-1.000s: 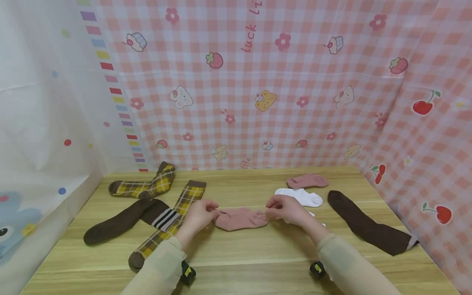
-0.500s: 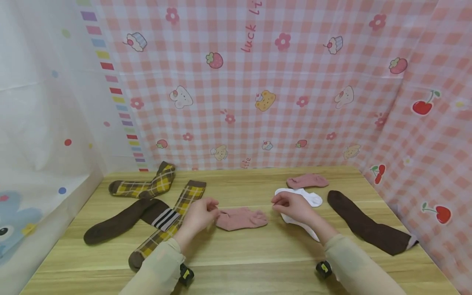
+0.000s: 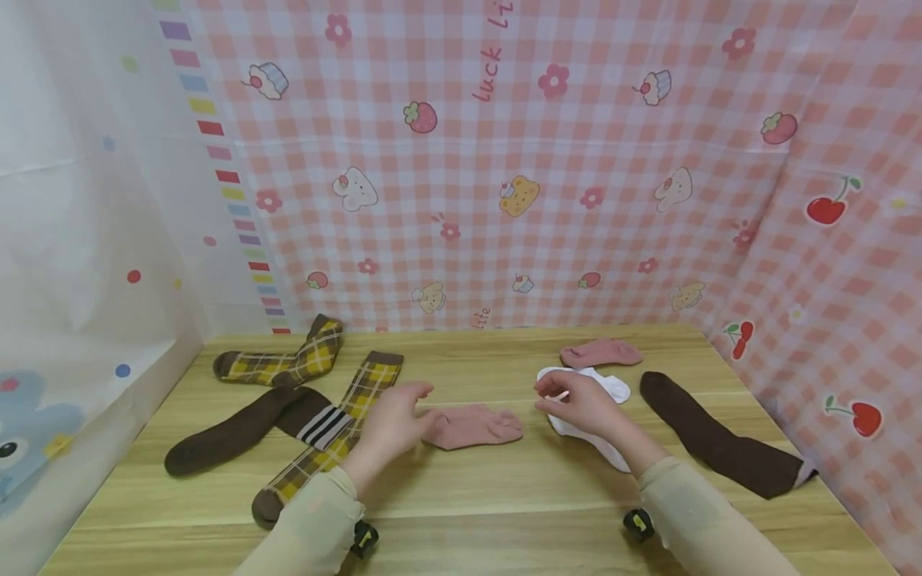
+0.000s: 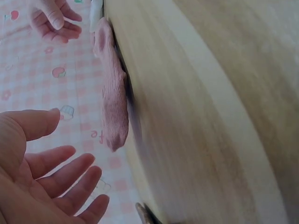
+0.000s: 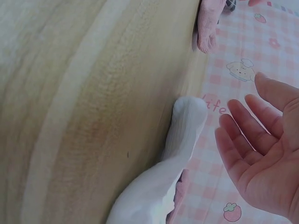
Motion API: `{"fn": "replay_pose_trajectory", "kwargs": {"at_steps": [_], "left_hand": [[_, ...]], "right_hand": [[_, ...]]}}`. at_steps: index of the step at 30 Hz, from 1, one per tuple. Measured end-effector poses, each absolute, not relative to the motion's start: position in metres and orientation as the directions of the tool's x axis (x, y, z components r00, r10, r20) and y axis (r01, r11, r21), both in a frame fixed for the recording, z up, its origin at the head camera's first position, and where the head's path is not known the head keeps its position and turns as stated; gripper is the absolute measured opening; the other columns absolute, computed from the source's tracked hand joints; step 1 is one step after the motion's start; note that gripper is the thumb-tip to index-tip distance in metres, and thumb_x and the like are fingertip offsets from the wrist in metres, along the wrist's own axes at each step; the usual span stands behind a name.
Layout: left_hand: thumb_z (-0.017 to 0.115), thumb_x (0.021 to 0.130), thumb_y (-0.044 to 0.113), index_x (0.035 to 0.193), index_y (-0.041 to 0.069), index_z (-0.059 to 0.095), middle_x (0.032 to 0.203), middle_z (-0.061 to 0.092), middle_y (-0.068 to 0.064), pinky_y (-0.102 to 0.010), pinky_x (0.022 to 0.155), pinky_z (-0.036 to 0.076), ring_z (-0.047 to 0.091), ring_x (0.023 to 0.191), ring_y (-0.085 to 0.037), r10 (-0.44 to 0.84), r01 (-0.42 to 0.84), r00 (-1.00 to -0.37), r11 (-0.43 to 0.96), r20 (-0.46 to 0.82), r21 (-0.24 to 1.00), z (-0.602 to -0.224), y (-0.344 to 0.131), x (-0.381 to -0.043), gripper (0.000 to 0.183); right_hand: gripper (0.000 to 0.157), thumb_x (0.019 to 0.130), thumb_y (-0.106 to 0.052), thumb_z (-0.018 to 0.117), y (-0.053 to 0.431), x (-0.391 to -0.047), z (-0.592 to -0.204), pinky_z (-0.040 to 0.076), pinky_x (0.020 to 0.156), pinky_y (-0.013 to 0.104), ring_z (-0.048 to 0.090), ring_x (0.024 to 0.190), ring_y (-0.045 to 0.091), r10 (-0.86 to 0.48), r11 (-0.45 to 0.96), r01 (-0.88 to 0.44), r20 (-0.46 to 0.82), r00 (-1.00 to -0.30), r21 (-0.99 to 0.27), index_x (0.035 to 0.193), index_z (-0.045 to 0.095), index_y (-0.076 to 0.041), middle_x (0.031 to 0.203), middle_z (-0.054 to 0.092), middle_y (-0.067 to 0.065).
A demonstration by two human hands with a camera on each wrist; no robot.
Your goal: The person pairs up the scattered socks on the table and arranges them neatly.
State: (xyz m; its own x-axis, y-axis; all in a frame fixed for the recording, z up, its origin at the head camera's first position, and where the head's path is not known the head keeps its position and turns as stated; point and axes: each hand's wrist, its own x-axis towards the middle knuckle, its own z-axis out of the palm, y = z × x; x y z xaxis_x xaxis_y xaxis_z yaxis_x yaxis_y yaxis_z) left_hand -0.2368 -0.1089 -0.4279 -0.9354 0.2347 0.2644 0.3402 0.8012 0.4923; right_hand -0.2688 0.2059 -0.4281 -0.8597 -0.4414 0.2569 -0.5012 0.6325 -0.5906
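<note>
A pink ankle sock (image 3: 471, 426) lies flat in the middle of the wooden table. My left hand (image 3: 394, 420) hovers by its left end, fingers spread and holding nothing; the left wrist view shows a gap between those fingers and the sock (image 4: 113, 88). To the right, my right hand (image 3: 587, 406) is held over two white ankle socks, its fingers loosely bent around nothing. One white sock (image 3: 615, 389) shows behind that hand and the other (image 3: 592, 442) below it, both partly covered in the head view. The nearer white sock (image 5: 184, 128) fills the lower right wrist view.
A second pink sock (image 3: 601, 352) lies at the back right, and a long dark brown sock (image 3: 720, 440) at the right. On the left are two yellow plaid socks (image 3: 317, 352) (image 3: 373, 376) and a brown sock with striped cuff (image 3: 230, 432). Patterned cloth (image 3: 461, 160) hangs behind.
Both hands have let go of the middle pink sock. The right hand has drawn away to the right, the left fingers have spread, and the sock stays flat.
</note>
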Motion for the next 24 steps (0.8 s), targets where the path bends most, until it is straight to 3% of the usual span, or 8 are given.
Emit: {"fn": "replay_pose_trajectory", "kwargs": {"at_steps": [8,15,24], "left_hand": [[0.080,0.083,0.021,0.117,0.005,0.070,0.117,0.068,-0.015,-0.052,0.090,0.050,0.061,0.110,-0.034,0.288,0.420,-0.883,0.838,0.372,0.349,-0.430,-0.100,-0.231,0.039],[0.081,0.081,0.023,0.113,0.007,0.071,0.110,0.069,-0.013,-0.053,0.094,0.047,0.062,0.104,-0.035,0.367,0.494,-0.815,0.845,0.448,0.206,-0.434,-0.093,-0.227,0.038],[0.079,0.083,0.031,0.120,0.009,0.068,0.116,0.068,-0.010,-0.053,0.099,0.042,0.060,0.109,-0.031,0.396,0.501,-0.826,0.842,0.400,0.199,-0.427,-0.084,-0.222,0.045]], "right_hand": [[0.017,0.088,-0.009,0.075,0.208,-0.269,-0.431,0.055,0.081,0.048,0.066,0.095,0.028,-0.457,0.650,-0.537,0.289,-0.841,-0.537,0.102,0.068,-0.003,0.097,0.070,0.009],[0.019,0.083,-0.009,0.077,0.212,-0.269,-0.435,0.054,0.081,0.049,0.067,0.092,0.029,-0.474,0.650,-0.612,0.390,-0.790,-0.449,0.099,0.069,-0.002,0.096,0.070,0.009],[0.025,0.087,-0.014,0.077,0.222,-0.270,-0.430,0.051,0.089,0.049,0.064,0.103,0.031,-0.420,0.749,-0.520,0.312,-0.852,-0.411,0.108,0.069,-0.004,0.106,0.069,0.008]]}}
